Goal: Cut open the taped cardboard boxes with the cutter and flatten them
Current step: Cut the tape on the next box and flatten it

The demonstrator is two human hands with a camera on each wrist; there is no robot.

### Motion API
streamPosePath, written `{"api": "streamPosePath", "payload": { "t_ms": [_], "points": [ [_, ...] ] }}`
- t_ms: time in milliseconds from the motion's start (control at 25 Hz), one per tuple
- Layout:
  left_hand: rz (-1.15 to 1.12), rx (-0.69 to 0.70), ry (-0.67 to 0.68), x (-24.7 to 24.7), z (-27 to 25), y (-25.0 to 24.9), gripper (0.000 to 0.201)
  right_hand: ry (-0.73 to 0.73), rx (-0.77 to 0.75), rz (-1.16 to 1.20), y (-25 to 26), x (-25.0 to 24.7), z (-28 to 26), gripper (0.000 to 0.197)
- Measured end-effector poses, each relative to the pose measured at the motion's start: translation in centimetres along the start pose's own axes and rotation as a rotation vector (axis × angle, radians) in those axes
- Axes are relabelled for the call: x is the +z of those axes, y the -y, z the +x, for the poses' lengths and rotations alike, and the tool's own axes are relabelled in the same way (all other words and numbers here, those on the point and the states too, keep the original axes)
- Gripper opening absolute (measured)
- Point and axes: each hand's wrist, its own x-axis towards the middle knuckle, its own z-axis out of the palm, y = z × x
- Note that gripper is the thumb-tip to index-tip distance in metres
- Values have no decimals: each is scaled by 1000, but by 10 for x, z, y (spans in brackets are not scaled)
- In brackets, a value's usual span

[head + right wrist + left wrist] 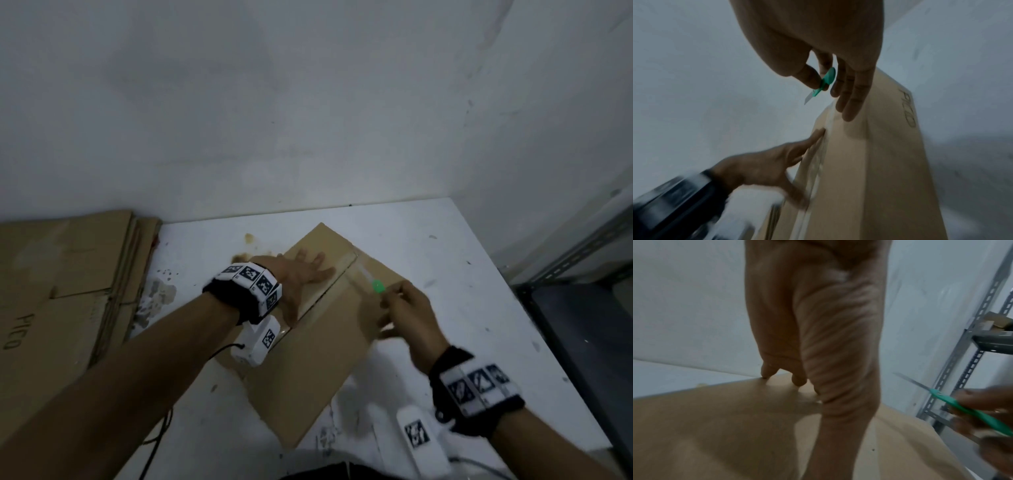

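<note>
Left hand (301,277) spread flat, pressing the cardboard box (325,346) top just left of the taped seam (819,162). Right hand (407,315) pinches the green cutter (371,281), blade out above the seam. Bare white table (479,274) beyond the right hand. Flattened cartons (68,284) left of the left hand, one reading "PICO".

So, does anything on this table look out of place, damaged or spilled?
Brown stains mark the white table just beyond the left hand, and its surface is chipped near the flattened cardboard stack.
</note>
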Motion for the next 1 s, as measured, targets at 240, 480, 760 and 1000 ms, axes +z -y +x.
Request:
{"api": "streamPosePath", "payload": {
  "t_ms": [240,480,760,1000],
  "points": [
    [-489,44,-537,10,2,8,72,-46,-46,-284,28,-20,91,22],
    [-423,-126,-423,-17,30,11,122,233,-9,-437,43,-17,137,17],
    [-162,-106,-182,-62,47,0,127,411,-24,-521,46,-16,157,16],
    [-227,-145,-191,-69,48,-8,109,549,-80,-543,49,-34,171,13]
  ]
}}
